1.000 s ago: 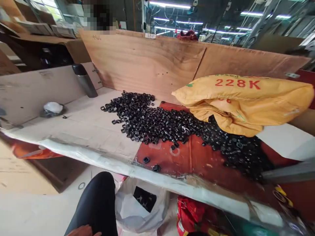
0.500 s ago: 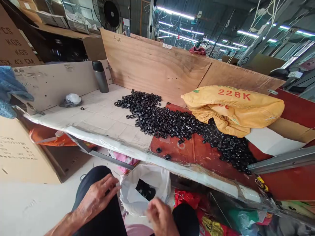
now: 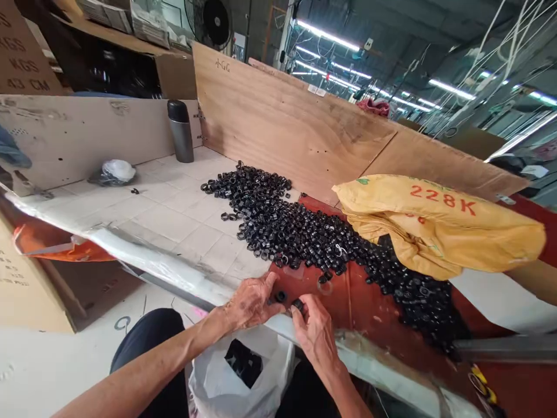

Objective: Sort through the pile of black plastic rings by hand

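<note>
At the table's front edge, my left hand (image 3: 255, 301) has thumb and fingers apart beside a small black ring (image 3: 281, 296); whether it touches the ring is unclear. Just to the right, my right hand (image 3: 314, 326) pinches another black ring (image 3: 297, 305) between thumb and forefinger. A long pile of black rings (image 3: 300, 223) spreads behind both hands, across the beige and red surfaces. Below them, a white bag (image 3: 213, 371) stands open between the knees, with black pieces (image 3: 244, 363) inside.
A yellow sack (image 3: 470, 232) lies on the pile's right end. At the back left stands a grey bottle (image 3: 181, 139), with a plastic bundle (image 3: 116, 172) nearer the left. A wooden board (image 3: 278, 122) closes the back. Yellow-handled scissors (image 3: 483, 384) sit at the lower right.
Both hands have risen from above the white bag to the table edge, at the two loose rings. My right hand has taken hold of one ring. The view has shifted.
</note>
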Motion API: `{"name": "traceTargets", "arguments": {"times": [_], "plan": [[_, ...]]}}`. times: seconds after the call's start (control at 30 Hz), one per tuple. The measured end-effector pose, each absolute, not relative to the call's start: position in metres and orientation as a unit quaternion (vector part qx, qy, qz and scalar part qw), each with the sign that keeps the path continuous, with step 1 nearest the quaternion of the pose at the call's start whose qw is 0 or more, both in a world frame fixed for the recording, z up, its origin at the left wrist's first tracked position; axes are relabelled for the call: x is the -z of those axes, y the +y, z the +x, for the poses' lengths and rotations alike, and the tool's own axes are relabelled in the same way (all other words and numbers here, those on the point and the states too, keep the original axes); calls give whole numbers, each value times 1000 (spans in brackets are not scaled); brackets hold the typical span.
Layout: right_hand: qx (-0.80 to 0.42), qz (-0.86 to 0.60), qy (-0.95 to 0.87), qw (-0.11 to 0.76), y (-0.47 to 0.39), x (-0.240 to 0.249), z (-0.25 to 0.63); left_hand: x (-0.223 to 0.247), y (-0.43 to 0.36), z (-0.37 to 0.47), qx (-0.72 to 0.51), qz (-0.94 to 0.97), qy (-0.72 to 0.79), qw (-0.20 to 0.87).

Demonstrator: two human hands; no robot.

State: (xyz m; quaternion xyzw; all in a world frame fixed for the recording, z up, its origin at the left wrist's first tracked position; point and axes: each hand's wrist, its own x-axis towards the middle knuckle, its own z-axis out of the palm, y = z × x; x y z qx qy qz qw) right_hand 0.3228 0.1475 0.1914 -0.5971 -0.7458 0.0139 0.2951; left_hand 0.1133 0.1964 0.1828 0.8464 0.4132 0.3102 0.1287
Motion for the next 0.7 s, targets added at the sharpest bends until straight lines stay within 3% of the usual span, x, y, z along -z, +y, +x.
{"name": "traceTargets", "arguments": {"times": [0.23,0.53,0.7], "plan": [[-96,-607,-720,322,153,-187,328,-189,207,114,-287,839,401,229],[-62,-602,-735,307,154,-194,319,-184,206,120,-285,865,381,158],[-100,-554,-758,329,142,-200,317,-191,193,111,-325,873,319,173]]}}
